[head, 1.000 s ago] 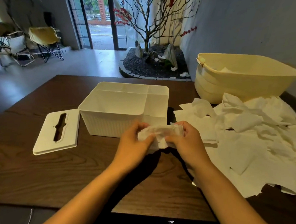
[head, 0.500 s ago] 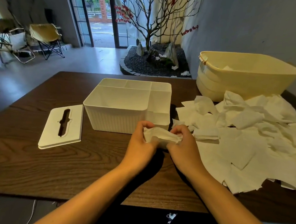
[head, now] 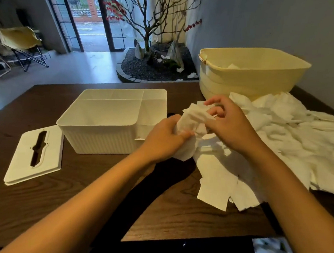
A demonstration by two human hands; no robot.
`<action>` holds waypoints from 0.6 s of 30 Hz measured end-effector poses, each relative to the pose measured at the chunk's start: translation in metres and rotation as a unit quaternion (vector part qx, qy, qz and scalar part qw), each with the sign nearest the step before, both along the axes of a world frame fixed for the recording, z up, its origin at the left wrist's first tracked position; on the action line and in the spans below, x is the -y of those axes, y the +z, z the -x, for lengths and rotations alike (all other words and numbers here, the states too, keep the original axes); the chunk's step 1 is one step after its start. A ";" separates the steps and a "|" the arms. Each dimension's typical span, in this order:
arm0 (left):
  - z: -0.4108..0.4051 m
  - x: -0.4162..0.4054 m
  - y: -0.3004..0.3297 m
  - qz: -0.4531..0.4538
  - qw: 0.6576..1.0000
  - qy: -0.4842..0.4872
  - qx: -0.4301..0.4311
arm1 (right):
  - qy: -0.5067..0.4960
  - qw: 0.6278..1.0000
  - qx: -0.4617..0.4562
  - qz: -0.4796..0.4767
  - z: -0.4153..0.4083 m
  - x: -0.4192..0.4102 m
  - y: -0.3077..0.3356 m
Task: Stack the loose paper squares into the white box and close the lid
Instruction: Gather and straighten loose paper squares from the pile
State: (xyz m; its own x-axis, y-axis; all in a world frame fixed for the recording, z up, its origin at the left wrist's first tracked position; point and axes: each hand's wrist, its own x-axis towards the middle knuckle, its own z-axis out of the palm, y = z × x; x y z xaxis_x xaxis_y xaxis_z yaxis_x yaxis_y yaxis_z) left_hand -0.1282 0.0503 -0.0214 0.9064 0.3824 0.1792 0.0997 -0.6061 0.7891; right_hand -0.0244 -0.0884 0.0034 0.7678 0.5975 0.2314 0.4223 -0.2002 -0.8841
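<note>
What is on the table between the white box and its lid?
Nothing. In the head view, only a narrow strip of bare dark table shows between the white box and the slotted lid lying flat to its left.

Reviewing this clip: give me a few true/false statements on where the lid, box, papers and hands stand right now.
1. The lid lies on the table, left of the white box. True.
2. The large compartment already holds a paper stack. False: it looks empty.
3. Both the left hand and right hand grip a paper bundle. True.
4. The yellow tub stands on the floor. False: it stands on the table, behind the loose paper pile.
</note>
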 end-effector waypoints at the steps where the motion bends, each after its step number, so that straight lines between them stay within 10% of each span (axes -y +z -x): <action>1: -0.006 0.003 -0.005 0.020 0.999 0.025 0.035 | -0.019 1.000 0.013 0.012 -0.009 0.004 0.003; 9: -0.034 0.031 -0.042 0.060 0.976 0.090 0.188 | 0.176 0.878 0.087 0.436 -0.040 0.020 0.010; 18: -0.039 0.026 -0.051 0.110 0.963 0.088 0.228 | 0.126 0.946 0.070 0.291 -0.049 0.013 -0.019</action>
State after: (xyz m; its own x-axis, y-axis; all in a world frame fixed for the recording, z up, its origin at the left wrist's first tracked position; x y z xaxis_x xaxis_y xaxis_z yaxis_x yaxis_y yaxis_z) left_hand -0.0894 0.0241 -0.0723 0.6702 0.5972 0.4407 -0.2019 -0.4247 0.8825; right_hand 0.0242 -0.1017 -0.0160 0.5707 0.8146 -0.1040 0.6263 -0.5136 -0.5865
